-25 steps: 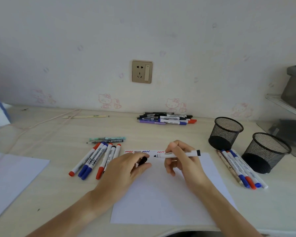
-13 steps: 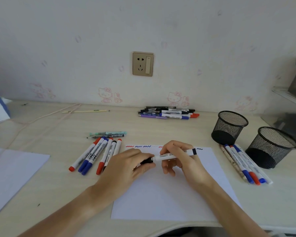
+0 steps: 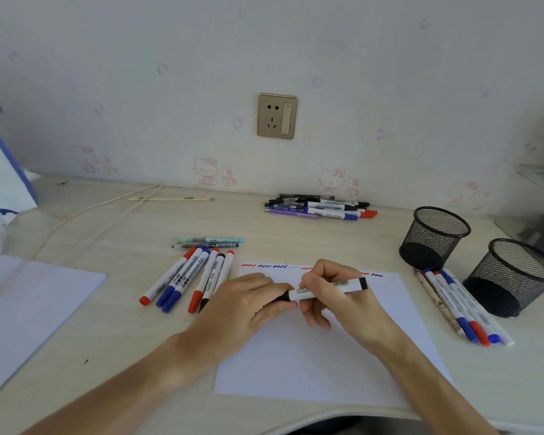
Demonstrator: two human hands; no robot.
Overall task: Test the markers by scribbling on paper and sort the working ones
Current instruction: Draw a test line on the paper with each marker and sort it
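Over the white paper [image 3: 327, 365] my right hand [image 3: 336, 296] grips a white marker with a black end [image 3: 336, 287], held level. My left hand [image 3: 245, 306] pinches its black cap [image 3: 282, 297], which sits on the marker's left end. Red, blue and black scribbles [image 3: 277, 266] run along the paper's far edge. A row of several red, blue and black markers [image 3: 189, 277] lies left of the paper. Another row of markers [image 3: 465, 306] lies to the right, beside two black mesh cups [image 3: 434, 237] [image 3: 515, 277].
More pens [image 3: 321, 207] are piled near the wall under the socket [image 3: 277, 116]. Two thin pens [image 3: 209, 242] lie beyond the left row. A second paper sheet [image 3: 29, 306] covers the left of the desk, with a cord [image 3: 85, 211] and a bag behind it.
The cap in my left hand has met the marker's tip and now sits on it. Both hands have drawn together over the paper.
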